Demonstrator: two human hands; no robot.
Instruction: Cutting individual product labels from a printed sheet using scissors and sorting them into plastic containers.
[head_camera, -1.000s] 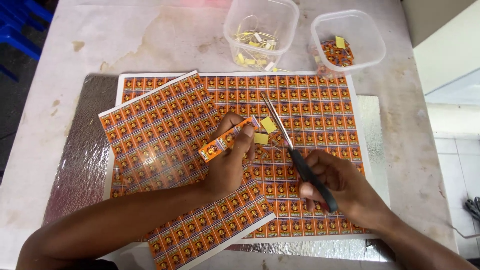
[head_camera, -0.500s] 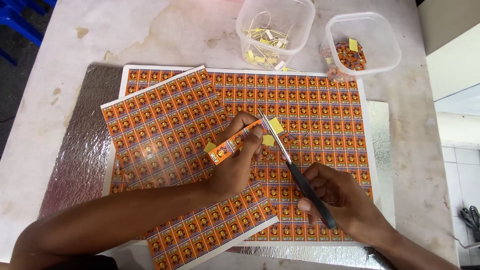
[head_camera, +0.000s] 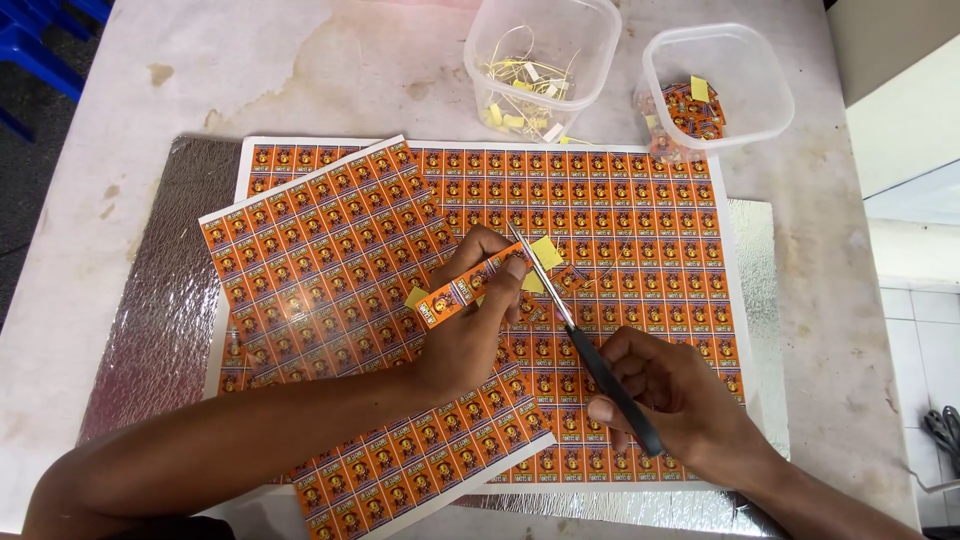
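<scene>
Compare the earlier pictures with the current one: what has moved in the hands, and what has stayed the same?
Little moved. The left hand still pinches the orange strip, and the right hand still holds the scissors, whose tips have closed in on the strip's end, beside the yellow bits. Nothing was picked up or let go. The printed sheets, foil mat and two plastic tubs lie as before.

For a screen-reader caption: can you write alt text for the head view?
A left hand holds a strip of orange stickers while the right hand snips it with scissors, over printed orange sticker sheets on a table. Two clear plastic tubs sit behind.
</scene>
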